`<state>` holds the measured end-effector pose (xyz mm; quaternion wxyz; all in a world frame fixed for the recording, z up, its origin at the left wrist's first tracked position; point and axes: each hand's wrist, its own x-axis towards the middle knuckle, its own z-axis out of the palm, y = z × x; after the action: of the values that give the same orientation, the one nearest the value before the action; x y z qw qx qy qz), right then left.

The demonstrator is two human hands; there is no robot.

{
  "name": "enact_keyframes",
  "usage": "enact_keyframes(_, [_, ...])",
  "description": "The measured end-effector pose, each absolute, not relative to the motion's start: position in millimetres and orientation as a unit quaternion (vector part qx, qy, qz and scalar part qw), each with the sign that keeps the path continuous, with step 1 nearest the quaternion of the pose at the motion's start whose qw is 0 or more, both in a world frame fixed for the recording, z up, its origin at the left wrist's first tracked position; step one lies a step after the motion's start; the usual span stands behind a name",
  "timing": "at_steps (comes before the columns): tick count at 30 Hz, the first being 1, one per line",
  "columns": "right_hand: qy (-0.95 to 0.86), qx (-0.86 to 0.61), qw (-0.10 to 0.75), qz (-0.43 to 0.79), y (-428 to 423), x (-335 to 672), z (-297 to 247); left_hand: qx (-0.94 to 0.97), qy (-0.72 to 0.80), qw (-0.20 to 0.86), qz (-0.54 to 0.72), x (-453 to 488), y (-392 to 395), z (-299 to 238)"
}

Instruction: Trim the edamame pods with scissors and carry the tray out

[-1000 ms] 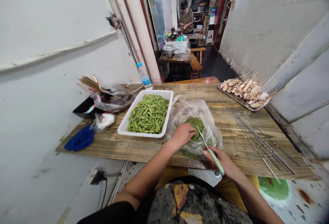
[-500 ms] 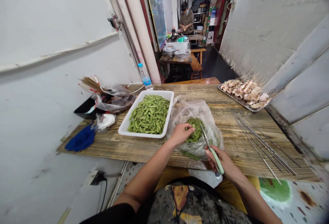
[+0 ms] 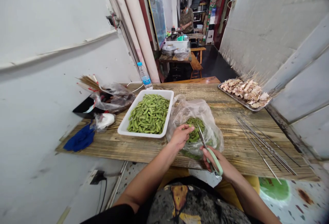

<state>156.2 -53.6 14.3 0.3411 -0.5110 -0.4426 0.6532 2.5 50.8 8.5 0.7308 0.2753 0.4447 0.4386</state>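
My left hand pinches a green edamame pod between thumb and fingers, above an open clear plastic bag. Inside the bag lies a pile of small green trimmings. Scissors with pale green handles are gripped in my right hand; their blades point up and left, slightly parted, close to my left fingertips. To the left of the bag stands a white tray heaped with edamame pods.
A metal tray of skewered meat sits at the back right, with several metal skewers nearer me. A water bottle, black box and blue cloth are leftward. A person stands at a far table.
My right hand has turned the scissors a little, and their blades have parted. My left hand has tilted and shifted slightly, showing the pod at its fingertips.
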Motion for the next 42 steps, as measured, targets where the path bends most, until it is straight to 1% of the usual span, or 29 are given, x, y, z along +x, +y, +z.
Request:
enact_keyframes(4, [-0.432, -0.500, 0.358, 0.659, -52, 154, 14, 0.275, 0.449, 0.722, 0.449, 8, 46, 9])
enact_keyframes(10, [-0.400, -0.515, 0.353, 0.671, -49, 153, 8, 0.283, 0.467, 0.703, 0.456, 10, 43, 9])
enact_keyframes(15, [-0.400, -0.521, 0.369, 0.658, -48, 158, 1, 0.269, 0.446, 0.703, 0.485, -6, 59, 18])
enact_keyframes(18, [-0.419, -0.526, 0.359, 0.647, -50, 162, 1, 0.261, 0.433, 0.727, 0.465, -15, 70, 22])
enact_keyframes(19, [-0.427, -0.531, 0.353, 0.641, -51, 163, 1, 0.274, 0.447, 0.718, 0.458, -17, 73, 21])
enact_keyframes(20, [-0.436, -0.534, 0.347, 0.636, -52, 164, 1, 0.309, 0.472, 0.689, 0.454, -18, 75, 20])
enact_keyframes(22, [-0.446, -0.534, 0.340, 0.633, -53, 165, 1, 0.445, 0.536, 0.577, 0.427, -18, 79, 14])
enact_keyframes(24, [-0.446, -0.530, 0.340, 0.636, -54, 166, 1, 0.608, 0.570, 0.426, 0.352, -15, 81, 6])
enact_keyframes(26, [-0.444, -0.528, 0.341, 0.639, -54, 166, 1, 0.720, 0.565, 0.317, 0.248, -10, 83, -1])
enact_keyframes(28, [-0.447, -0.532, 0.339, 0.634, -53, 166, 2, 0.769, 0.559, 0.262, 0.168, -4, 86, -6])
enact_keyframes(30, [-0.450, -0.542, 0.335, 0.626, -52, 166, 2, 0.784, 0.562, 0.233, 0.126, 1, 88, -6])
enact_keyframes(33, [-0.460, -0.554, 0.327, 0.612, -52, 167, 1, 0.776, 0.568, 0.244, 0.126, 3, 91, -3])
enact_keyframes(39, [-0.510, -0.567, 0.324, 0.560, -51, 170, -2, 0.712, 0.501, 0.449, 0.201, -6, 83, 6])
enact_keyframes(42, [-0.538, -0.567, 0.322, 0.534, -50, 168, -1, 0.711, 0.486, 0.470, 0.196, -9, 77, 11])
